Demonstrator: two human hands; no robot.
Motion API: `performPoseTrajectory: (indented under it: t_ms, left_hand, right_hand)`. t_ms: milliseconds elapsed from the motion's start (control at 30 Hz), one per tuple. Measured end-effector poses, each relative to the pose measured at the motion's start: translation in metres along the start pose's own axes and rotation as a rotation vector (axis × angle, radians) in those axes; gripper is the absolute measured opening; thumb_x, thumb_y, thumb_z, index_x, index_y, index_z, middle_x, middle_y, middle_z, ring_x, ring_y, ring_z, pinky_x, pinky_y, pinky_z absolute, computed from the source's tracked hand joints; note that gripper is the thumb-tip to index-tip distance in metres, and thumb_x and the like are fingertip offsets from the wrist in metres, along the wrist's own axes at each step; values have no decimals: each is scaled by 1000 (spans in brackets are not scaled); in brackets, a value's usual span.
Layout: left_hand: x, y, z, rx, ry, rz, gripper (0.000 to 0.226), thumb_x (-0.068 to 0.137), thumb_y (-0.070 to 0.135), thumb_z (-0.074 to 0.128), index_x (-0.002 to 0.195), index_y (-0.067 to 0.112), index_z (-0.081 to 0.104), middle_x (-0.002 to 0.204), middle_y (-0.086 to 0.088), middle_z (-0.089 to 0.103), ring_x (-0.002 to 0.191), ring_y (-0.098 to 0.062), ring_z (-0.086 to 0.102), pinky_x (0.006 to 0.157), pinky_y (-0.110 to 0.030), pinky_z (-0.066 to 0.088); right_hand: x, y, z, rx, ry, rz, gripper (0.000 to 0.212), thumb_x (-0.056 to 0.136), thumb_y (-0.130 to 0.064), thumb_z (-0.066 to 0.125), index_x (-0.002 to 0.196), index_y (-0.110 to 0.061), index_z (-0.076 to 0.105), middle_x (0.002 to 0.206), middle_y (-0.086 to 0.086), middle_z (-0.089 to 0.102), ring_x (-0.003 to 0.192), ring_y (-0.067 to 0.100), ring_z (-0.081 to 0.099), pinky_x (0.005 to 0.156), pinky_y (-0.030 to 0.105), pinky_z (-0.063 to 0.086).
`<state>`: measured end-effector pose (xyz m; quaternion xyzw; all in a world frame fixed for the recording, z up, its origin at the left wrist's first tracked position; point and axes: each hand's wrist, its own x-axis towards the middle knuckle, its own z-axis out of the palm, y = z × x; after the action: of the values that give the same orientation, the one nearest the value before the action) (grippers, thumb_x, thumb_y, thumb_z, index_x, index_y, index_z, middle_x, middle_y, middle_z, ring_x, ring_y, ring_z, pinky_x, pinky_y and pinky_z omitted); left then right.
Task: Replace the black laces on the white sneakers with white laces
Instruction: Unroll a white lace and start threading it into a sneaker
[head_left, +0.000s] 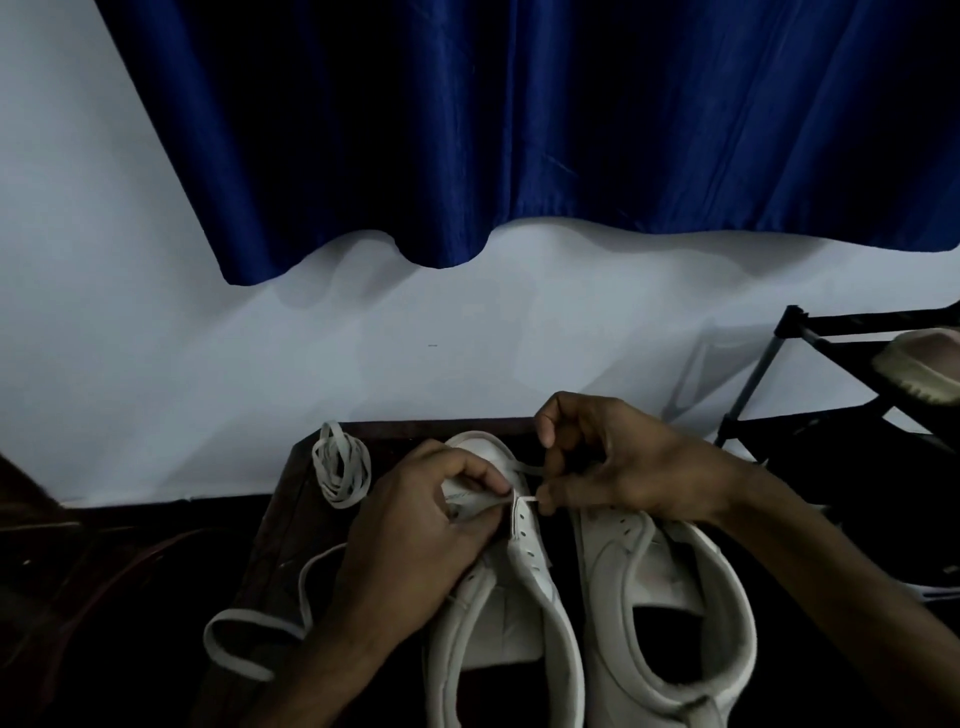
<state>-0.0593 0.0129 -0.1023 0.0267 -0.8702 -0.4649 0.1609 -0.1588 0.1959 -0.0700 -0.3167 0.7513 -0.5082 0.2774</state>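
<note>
Head view: threading has only begun on the left sneaker (524, 597), which stands by its unlaced mate (649, 582) toward the dark table's (283, 519) far edge, as the left hand (415, 525) pinches its eyelet flap and the right hand (623, 467) pinches the white lace (525, 500) at the first eyelet, probably next to be drawn through evenly

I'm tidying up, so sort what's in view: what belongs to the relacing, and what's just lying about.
Job: left sneaker, right sneaker, lace pinched by the right hand, coiled lace, left hand gripping the left sneaker.
Lying about: curtain, rack, shoe on the rack.
</note>
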Motion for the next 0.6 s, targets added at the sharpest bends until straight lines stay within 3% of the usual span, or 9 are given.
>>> performPoseTrajectory:
  t_ms: [167, 300, 467, 600]
  left_hand:
    - [0, 2, 0, -24, -11, 23, 17, 73, 16, 84, 77, 29, 74, 80, 22, 60, 57, 10, 50, 56, -6, 34]
    - [-1, 4, 0, -45, -9, 46, 13, 72, 16, 85, 77, 25, 76, 78, 19, 65, 59, 11, 53, 59, -4, 36]
    - [1, -1, -2, 63, 5, 71, 12, 75, 20, 83, 74, 28, 75, 80, 20, 70, 69, -4, 65, 62, -18, 48]
    - [0, 2, -7, 33, 1, 10, 6, 79, 23, 79, 77, 27, 74, 79, 20, 72, 74, 2, 68, 71, -20, 52]
  right_hand:
    - [2, -3, 1, -8, -17, -12, 36, 80, 3, 75, 96, -10, 46, 83, 17, 74, 78, 25, 66, 76, 38, 49]
    - [6, -5, 2, -120, -23, -15, 34, 81, -2, 77, 98, -10, 49, 80, 12, 74, 77, 31, 66, 72, 38, 48]
    - [10, -8, 1, -278, -63, -21, 25, 83, -9, 76, 101, -13, 60, 78, 3, 75, 76, 14, 69, 71, 21, 48]
    - [16, -16, 0, -359, 64, -77, 8, 91, -16, 68, 98, -17, 73, 86, -5, 75, 79, 7, 69, 77, 24, 52]
